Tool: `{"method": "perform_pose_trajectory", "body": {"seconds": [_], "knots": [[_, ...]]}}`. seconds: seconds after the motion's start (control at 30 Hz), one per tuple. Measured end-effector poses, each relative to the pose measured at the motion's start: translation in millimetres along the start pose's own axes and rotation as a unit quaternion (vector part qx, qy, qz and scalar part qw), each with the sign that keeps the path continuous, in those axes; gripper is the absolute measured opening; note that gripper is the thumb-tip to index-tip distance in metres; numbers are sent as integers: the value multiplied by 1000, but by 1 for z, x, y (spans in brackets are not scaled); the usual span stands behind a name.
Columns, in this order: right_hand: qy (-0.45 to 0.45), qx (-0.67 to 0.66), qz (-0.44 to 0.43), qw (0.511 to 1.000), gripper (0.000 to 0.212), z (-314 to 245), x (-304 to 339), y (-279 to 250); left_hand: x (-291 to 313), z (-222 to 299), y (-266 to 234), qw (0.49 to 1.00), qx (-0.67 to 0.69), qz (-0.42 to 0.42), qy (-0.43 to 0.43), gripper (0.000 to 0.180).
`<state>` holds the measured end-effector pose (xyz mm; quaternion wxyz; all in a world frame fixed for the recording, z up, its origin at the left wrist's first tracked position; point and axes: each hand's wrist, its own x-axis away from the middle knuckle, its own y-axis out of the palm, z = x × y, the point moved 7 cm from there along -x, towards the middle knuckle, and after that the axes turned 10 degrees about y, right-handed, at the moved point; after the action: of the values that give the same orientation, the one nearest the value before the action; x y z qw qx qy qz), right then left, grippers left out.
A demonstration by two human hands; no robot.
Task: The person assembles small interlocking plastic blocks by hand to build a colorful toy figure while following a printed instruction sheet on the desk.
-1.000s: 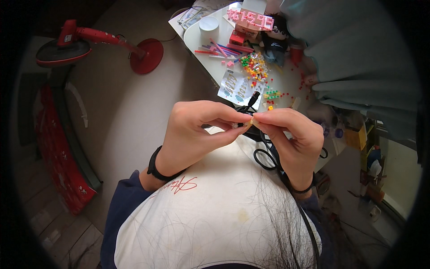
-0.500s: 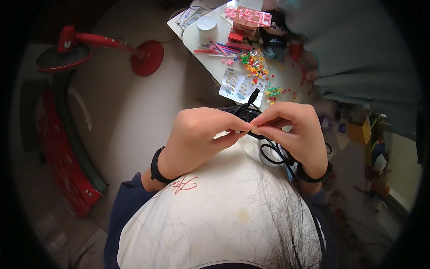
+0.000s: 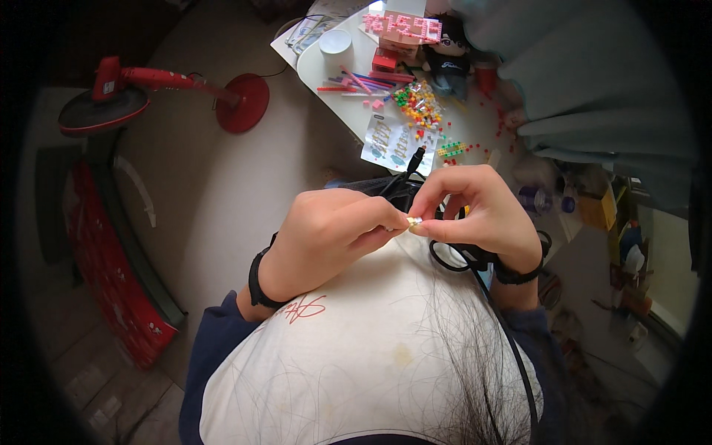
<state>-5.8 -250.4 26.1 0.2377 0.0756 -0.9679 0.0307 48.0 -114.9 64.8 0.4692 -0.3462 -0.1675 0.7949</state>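
Note:
My left hand point(image 3: 322, 237) and my right hand point(image 3: 482, 211) meet in front of my chest, fingertips almost touching. Between them is a small cluster of white and pale yellow toy building bricks point(image 3: 414, 222), pinched from both sides by thumbs and forefingers. My fingers cover most of it, so its full shape is hidden. Past the hands, on the white table point(image 3: 345, 111), lie a pile of loose coloured bricks point(image 3: 420, 104), a printed picture sheet point(image 3: 373, 153) and a small green-and-yellow brick assembly point(image 3: 451, 150).
Black cables point(image 3: 415, 167) run behind and below my hands. Farther on the table are coloured sticks point(image 3: 360, 81), a white round container point(image 3: 337, 44), a pink brick construction point(image 3: 400, 28) and a doll point(image 3: 449, 67). A red fan point(image 3: 243, 102) stands at left; a curtain point(image 3: 586, 96) hangs at right.
My right hand's fingers have spread slightly and shifted, so more of the white and yellow bricks shows. The left hand has moved slightly down and left, still pinching.

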Motion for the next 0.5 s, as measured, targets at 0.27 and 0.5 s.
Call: {"method": "perform_pose_trajectory", "body": {"seconds": [0.27, 0.5], "knots": [[-17, -17, -48, 999, 12, 3, -1, 5, 2, -3, 2, 998, 62, -23, -11, 14], [-13, 7, -76, 997, 16, 5, -8, 6, 1, -5, 3, 994, 95, -48, -13, 23]]}}
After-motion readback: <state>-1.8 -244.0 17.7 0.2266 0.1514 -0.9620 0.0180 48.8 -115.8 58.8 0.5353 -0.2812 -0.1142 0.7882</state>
